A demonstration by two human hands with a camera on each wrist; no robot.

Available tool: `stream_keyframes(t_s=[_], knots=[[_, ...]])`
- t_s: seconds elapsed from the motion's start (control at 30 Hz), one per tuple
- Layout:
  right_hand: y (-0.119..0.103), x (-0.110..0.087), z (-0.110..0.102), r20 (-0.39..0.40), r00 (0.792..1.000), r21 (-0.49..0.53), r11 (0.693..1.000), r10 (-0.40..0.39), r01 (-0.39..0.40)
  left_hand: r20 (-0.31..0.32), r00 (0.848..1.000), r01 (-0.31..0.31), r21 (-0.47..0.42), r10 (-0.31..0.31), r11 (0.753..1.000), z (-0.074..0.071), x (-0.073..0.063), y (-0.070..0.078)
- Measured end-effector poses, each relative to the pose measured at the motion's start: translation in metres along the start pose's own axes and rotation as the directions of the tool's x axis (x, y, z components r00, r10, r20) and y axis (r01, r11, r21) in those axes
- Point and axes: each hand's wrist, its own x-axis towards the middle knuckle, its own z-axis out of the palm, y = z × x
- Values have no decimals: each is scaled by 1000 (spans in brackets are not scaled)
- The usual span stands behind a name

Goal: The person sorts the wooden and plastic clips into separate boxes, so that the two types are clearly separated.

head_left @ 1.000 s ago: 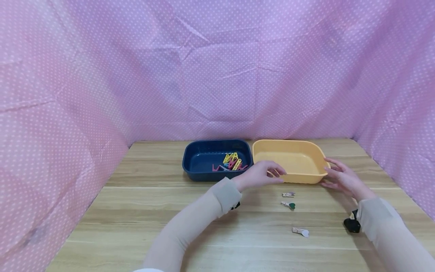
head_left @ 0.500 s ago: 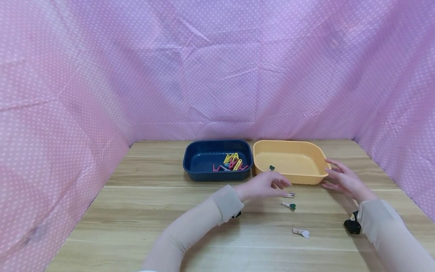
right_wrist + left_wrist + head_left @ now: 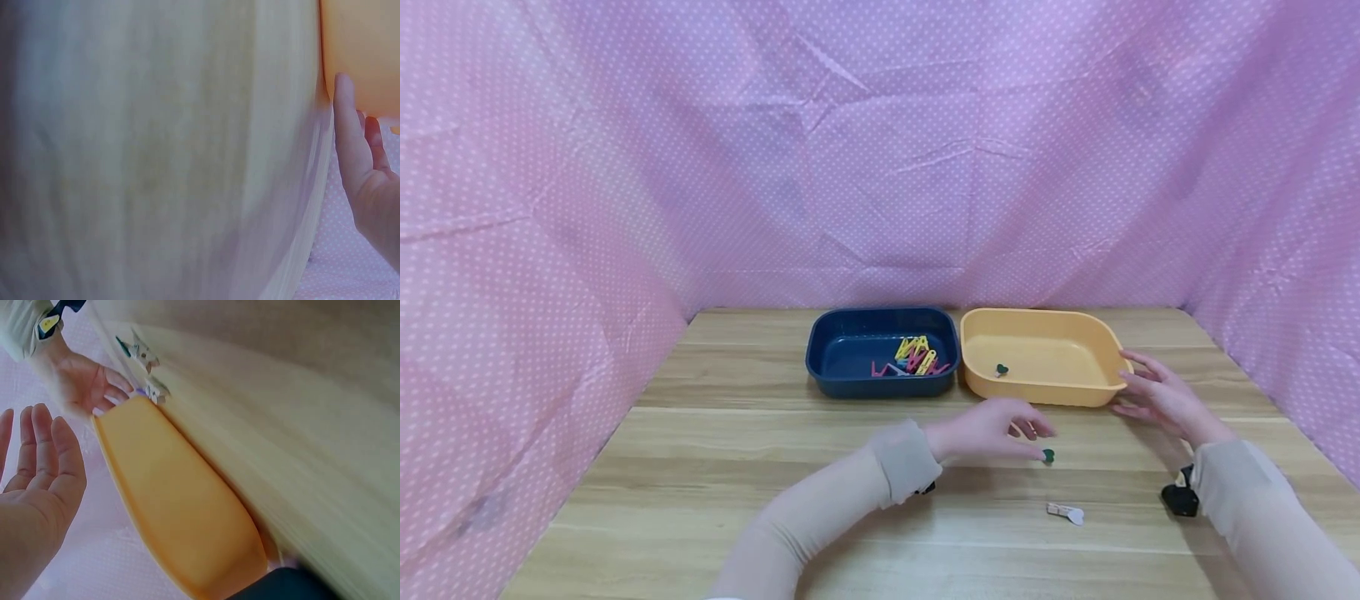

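My left hand hovers low over the table with fingers loosely bent, its thumb right beside a wooden clothespin with a green heart. In the left wrist view, this hand shows empty fingers, and a second clothespin with a purple end lies near the yellow bin; the left hand hides it in the head view. My right hand rests its straight fingers against the right end of the yellow bin. Inside that bin lies another green-heart clothespin. A white-heart clothespin lies nearer me.
A dark blue bin stands just left of the yellow one, holding several yellow, red and blue plastic clothespins. Both sit toward the back of the wooden table. Pink dotted cloth hangs behind and at the sides.
My left hand has come back from the yellow bin's front edge toward me, now covering the purple-ended clothespin. A green-heart clothespin has come into view in the yellow bin. The right hand stays put.
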Motion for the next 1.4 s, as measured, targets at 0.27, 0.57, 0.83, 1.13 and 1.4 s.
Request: stream_keyframes(t_s=[0.27, 0.57, 0.83, 1.13, 1.4], knots=[[-1, 0, 1, -5, 1000, -11, 1000, 10, -10, 70, 997, -21, 78, 15, 997, 12, 2, 3], [-2, 1, 1, -7, 1000, -27, 1000, 11, -11, 185, 982, 23, 111, -43, 994, 29, 6, 12], [-1, 1, -1, -15, 1000, -52, 998, 23, -24, 323, 940, 62, 155, -110, 986, 42, 9, 15], [-2, 1, 0, -5, 1000, -21, 999, 28, -28, 380, 923, -26, 224, -63, 974, 49, 13, 17], [-2, 0, 1, 0, 1000, -3, 1000, 26, -26, 403, 909, -8, 277, -109, 961, 55, 21, 18]])
